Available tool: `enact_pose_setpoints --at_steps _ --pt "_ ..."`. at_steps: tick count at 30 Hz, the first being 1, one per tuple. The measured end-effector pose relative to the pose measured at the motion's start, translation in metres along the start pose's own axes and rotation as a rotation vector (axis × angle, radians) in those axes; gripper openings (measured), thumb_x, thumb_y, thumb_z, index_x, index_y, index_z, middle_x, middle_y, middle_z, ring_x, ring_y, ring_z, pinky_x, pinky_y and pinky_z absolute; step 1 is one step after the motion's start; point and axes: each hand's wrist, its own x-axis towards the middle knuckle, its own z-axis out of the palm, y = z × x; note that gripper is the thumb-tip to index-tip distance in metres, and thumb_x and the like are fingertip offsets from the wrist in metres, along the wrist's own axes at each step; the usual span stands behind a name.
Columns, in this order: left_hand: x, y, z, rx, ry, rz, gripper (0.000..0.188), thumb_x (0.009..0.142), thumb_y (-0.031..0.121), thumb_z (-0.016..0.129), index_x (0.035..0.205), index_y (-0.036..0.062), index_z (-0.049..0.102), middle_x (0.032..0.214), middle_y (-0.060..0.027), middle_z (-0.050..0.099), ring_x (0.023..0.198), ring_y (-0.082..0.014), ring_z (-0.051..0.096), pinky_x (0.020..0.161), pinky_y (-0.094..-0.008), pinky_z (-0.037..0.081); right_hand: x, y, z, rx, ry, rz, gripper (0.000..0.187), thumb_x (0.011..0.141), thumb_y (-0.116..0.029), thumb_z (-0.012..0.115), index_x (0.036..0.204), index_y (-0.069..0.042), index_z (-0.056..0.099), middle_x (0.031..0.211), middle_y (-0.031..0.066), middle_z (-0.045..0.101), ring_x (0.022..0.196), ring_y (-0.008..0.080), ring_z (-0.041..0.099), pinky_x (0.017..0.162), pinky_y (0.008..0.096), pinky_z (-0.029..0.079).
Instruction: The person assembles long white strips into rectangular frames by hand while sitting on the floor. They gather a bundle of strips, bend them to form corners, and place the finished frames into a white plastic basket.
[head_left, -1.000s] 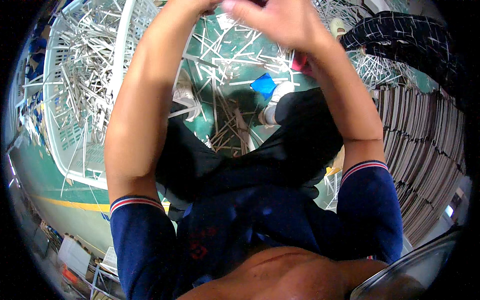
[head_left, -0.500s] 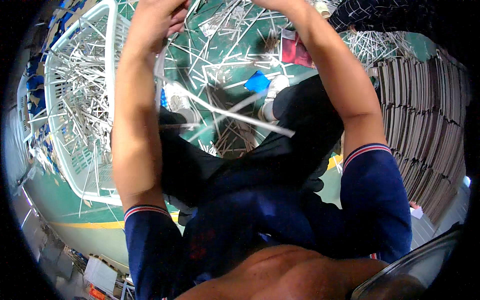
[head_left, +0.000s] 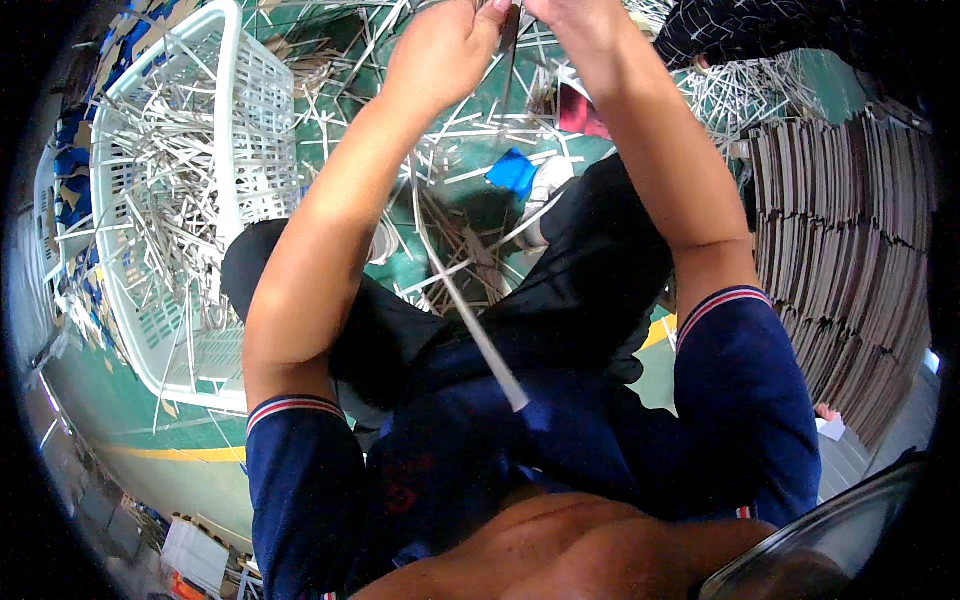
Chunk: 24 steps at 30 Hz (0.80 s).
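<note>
My left hand (head_left: pixel 440 55) and my right hand (head_left: pixel 580 22) are close together at the top edge, which cuts off part of their fingers. The left thumb and fingers are closed in a pinch. My right hand's visible fingers curl in toward the left. A narrow dark strip (head_left: pixel 511 62) hangs between them; whether either hand grips it is hidden. Below my left wrist, a long white paper strip (head_left: pixel 465 305) slants over my lap, its wider end over my shirt. Loose white strips (head_left: pixel 470 170) litter the green floor between my shoes.
A white plastic basket (head_left: pixel 228 130) full of paper strips stands at my left. Tall stacks of grey-brown sheets (head_left: pixel 830 230) rise at my right. A blue scrap (head_left: pixel 512 173) and a red printed piece (head_left: pixel 580 108) lie ahead. Someone's dark patterned clothing (head_left: pixel 740 30) shows at the far right.
My left hand has moved right, from beside the basket to my right hand. The long white strip has shifted and its lower end now hangs nearer my body.
</note>
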Motion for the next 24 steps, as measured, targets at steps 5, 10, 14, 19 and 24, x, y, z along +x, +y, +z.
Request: enact_pose_setpoints --at_steps 5,10,14,19,24 --pt "-0.004 -0.004 0.007 0.002 -0.119 -0.092 0.039 0.108 0.035 0.048 0.12 0.0017 0.065 0.1 -0.0205 0.073 0.095 -0.0352 0.069 0.086 -0.0431 0.052 -0.009 -0.006 0.008 0.047 0.091 -0.018 0.01 0.092 -0.01 0.074 0.087 -0.011 0.065 0.06 -0.0061 0.05 0.046 0.0073 0.044 0.045 0.024 0.038" --pt "-0.012 0.0 0.01 -0.708 -0.119 -0.065 0.041 0.106 0.034 0.056 0.123 -0.0022 0.065 0.112 -0.0109 0.07 0.105 -0.016 0.064 0.094 -0.0338 0.048 -0.017 -0.003 0.014 0.21 0.104 0.094 0.008 0.096 -0.016 0.065 0.091 -0.01 0.066 0.059 -0.0052 0.046 0.047 0.0071 0.04 0.05 0.0265 0.041" --pt "-0.01 -0.006 0.003 -0.419 -0.092 -0.256 0.034 0.099 0.035 0.069 0.099 0.0007 0.074 0.079 -0.0046 0.069 0.07 -0.0109 0.061 0.065 -0.0297 0.047 -0.015 -0.006 0.015 -0.134 -0.04 -0.044 0.025 0.098 -0.026 0.067 0.106 -0.003 0.067 0.084 0.0057 0.064 0.069 0.0145 0.061 0.069 0.0313 0.053" --pt "0.005 -0.016 -0.031 -0.271 0.338 -0.257 0.037 0.101 0.027 0.063 0.076 0.0017 0.07 0.058 -0.0014 0.06 0.053 -0.0111 0.054 0.05 -0.0332 0.04 -0.028 -0.028 0.029 -0.709 -0.196 -0.112 0.109 0.09 -0.054 0.074 0.162 0.003 0.016 0.163 0.0308 0.028 0.15 0.0393 0.034 0.121 0.0485 0.034" --pt "0.019 -0.007 -0.065 -0.283 0.563 -0.197 0.029 0.101 0.022 0.064 0.082 0.0006 0.068 0.058 -0.0037 0.06 0.046 -0.0123 0.054 0.045 -0.0305 0.04 -0.063 0.006 0.054 -1.22 -0.526 0.006 0.132 0.078 -0.055 0.083 0.158 0.015 0.004 0.164 0.0367 0.016 0.153 0.0441 0.024 0.125 0.0464 0.029"
